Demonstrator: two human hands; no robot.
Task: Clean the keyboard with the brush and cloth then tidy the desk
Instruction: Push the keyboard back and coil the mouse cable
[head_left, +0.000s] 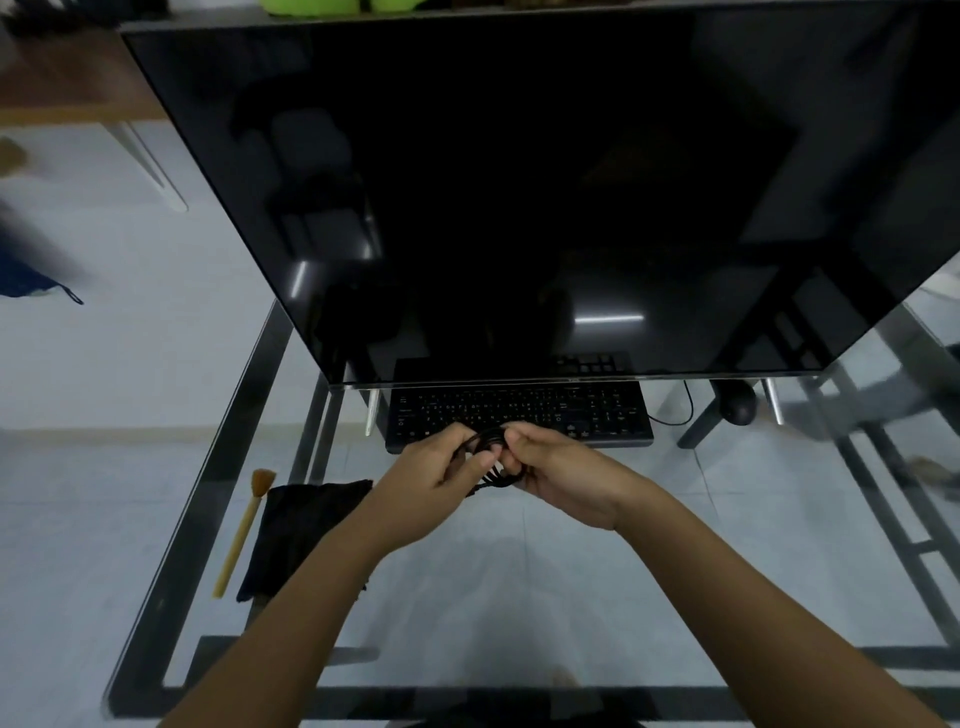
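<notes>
A black keyboard (519, 410) lies on the glass desk (467, 597), its long axis running left to right along the lower edge of a large dark monitor (493, 182). Its far rows sit tucked under that edge, and the near edge faces the person.

Just in front of the keyboard's middle, both hands meet above the glass around a bundle of black cable (485, 441). The left hand (441, 473) curls its fingers round the left side of the loops, thumb on top. The right hand (561, 473) grips the right side, its fingers wrapped over the strands. The loops bunch between the two hands, and a few short strands show below the knuckles. The blur hides where the cable ends.

The brush (244, 525) lies flat on the desk's left part, well apart from the hands. Its pale, straight handle runs from the near edge away toward the monitor, leaning slightly right, and the tan fan of bristles points away from the person. Just to its right lies the black cloth (301, 530), a crumpled long shape with much the same slant, its far corner reaching toward the left wrist.

To the right of the keyboard a black mouse (737, 405) sits under the monitor's corner, and a thin wire (680, 410) curves between it and the keyboard.
</notes>
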